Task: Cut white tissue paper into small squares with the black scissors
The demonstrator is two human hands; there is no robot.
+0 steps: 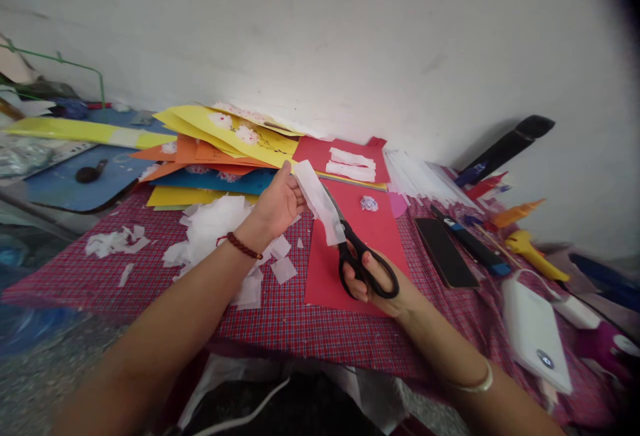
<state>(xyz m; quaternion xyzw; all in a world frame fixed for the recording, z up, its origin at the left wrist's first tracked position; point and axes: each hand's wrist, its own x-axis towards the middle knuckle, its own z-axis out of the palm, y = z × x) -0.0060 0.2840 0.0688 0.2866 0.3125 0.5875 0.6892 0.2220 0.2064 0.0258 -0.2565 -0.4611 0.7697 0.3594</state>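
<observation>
My left hand (281,204) is at a narrow strip of white paper (316,197), its fingertips partly hidden behind the strip's left edge. In my right hand (369,264) is a pair of black-handled scissors (344,231), with fingers and thumb through the handle loops. The scissor blades lie along the strip and are partly covered by it. Beneath both is a red paper sheet (330,276), with a small crumpled white-and-purple paper ball (369,203) on it. Two white strips (350,171) rest on another red sheet behind.
White paper pieces (215,223) are scattered at the left on the checked tablecloth (290,329). Behind them are stacked coloured sheets (200,131). To the right are a phone (445,253), a box cutter (473,243), a yellow glue gun (537,254) and a white power bank (535,333).
</observation>
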